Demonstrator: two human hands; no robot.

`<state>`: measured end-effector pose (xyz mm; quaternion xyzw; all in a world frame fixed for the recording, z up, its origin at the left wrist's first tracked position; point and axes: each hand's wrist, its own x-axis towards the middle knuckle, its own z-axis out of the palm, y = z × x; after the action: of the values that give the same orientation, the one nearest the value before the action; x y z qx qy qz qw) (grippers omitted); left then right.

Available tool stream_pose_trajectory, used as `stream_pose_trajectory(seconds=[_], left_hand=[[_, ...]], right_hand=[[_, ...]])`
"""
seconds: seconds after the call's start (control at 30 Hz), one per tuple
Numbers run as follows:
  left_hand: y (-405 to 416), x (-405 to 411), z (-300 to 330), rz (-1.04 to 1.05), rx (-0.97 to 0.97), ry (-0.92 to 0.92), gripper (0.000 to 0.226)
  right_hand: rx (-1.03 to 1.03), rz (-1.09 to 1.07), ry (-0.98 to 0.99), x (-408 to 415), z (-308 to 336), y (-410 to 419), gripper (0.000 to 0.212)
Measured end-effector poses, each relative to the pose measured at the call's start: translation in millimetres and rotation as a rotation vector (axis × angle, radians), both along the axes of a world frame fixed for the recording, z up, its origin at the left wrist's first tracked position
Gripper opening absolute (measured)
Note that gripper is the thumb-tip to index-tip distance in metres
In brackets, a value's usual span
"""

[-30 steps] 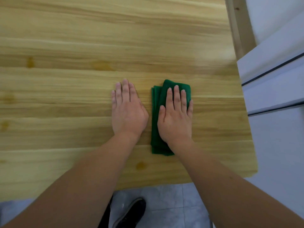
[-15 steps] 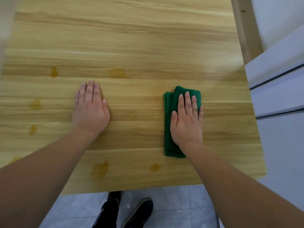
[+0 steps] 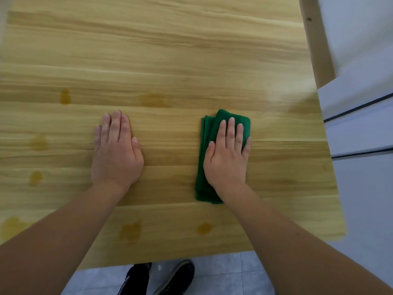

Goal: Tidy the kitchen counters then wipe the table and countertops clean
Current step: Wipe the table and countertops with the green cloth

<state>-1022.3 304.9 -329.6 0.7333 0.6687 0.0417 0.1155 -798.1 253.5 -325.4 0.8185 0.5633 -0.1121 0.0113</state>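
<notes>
A folded green cloth [image 3: 207,133] lies on the light wooden table [image 3: 170,60], right of centre. My right hand [image 3: 227,160] presses flat on top of it, fingers pointing away from me, covering most of the cloth. To the left, well apart from the cloth, my left hand [image 3: 117,152] rests flat on the bare wood with nothing under it. Several amber stains mark the wood, such as one spot [image 3: 204,228] near the front edge, a second spot [image 3: 130,231] to its left and a third spot [image 3: 64,96] further back.
White cabinet fronts [image 3: 361,128] stand close along the table's right side. A wooden post [image 3: 316,39] rises at the back right. Below the table's front edge are grey floor tiles and my dark shoes [image 3: 176,277].
My left hand has slid left, away from the cloth, opening a wide gap. My right hand has pushed the cloth slightly left over the wood. The view has shifted, bringing more stains into sight.
</notes>
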Motion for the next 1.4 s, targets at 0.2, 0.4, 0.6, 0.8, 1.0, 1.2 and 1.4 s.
stream_pose_trajectory(seconds=[0.2,0.4,0.6,0.8,1.0,1.2,1.4], left_hand=[[0.7,-0.7,-1.2,-0.003,0.004,0.015,0.058],[1.9,-1.3,-3.8,0.002,0.008,0.013,0.058],[3.1,-3.8,-6.1,-0.011,0.026,0.01,0.057],[1.7,-3.5,-6.3,-0.01,0.026,0.005,0.057],[2.8,-4.0,-4.8,-0.004,0.021,0.007,0.057],[-1.3,-2.1,-3.8,0.0,0.023,0.004,0.057],[2.7,-1.4,-3.4,0.005,0.029,-0.011,0.058]], right_hand=[[0.022,0.129,0.024,-19.3,-4.1,71.3,0.061],[0.019,0.228,0.02,-24.6,-5.5,125.5,0.06],[0.033,0.267,0.009,-27.0,-8.5,138.1,0.059],[0.057,0.342,0.045,-42.6,-4.6,101.0,0.058],[0.049,0.384,0.079,-63.2,-0.9,28.1,0.058],[0.005,0.341,0.096,-68.5,0.0,-5.7,0.059],[0.01,0.345,0.08,-65.7,-2.2,25.6,0.059]])
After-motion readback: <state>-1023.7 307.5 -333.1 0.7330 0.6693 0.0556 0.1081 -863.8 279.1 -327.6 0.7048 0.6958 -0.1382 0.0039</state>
